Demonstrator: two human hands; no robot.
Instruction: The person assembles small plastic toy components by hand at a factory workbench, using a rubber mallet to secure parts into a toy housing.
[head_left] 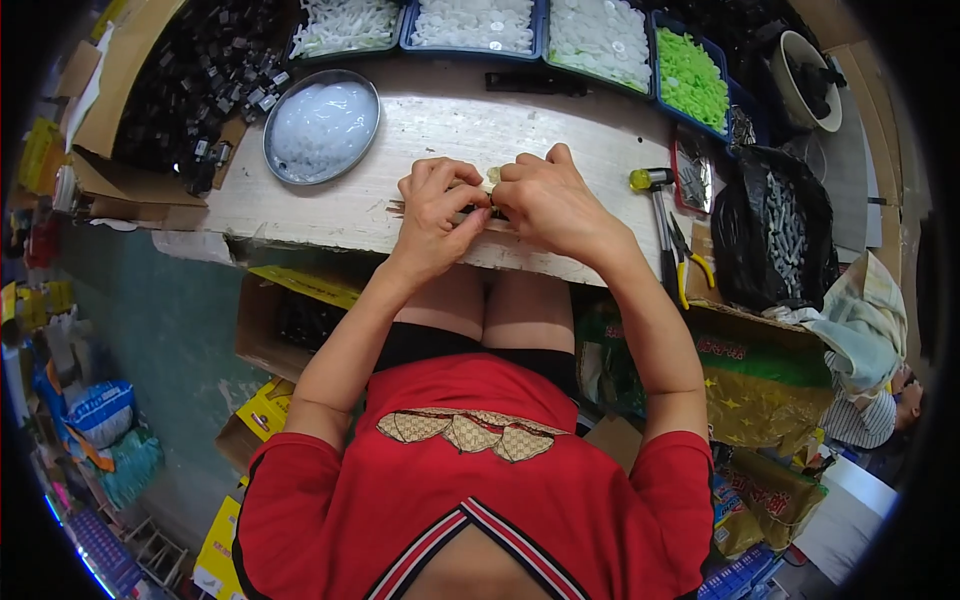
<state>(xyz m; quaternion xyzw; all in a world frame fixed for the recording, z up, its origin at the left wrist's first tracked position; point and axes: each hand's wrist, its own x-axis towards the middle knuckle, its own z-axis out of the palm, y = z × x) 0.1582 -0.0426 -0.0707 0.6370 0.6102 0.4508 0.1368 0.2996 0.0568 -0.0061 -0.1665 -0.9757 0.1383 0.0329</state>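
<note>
My left hand (437,215) and my right hand (557,205) meet over the near edge of the white worktable (430,115). The fingers of both are bent and pinched around a small dark part (463,213), mostly covered by them. A small pale yellowish bit (491,176) shows between the two hands. Beyond my left hand stands a round metal dish (322,183) with a clear, glossy jelly-like mass and small whitish pieces in it.
Blue trays (475,53) of white, clear and green plastic parts line the back. A carton (108,110) of black parts stands left. On the right lie a hammer (652,179), yellow-handled pliers (690,265) and a black bag (733,195) of grey pieces. Another person (862,420) is far right.
</note>
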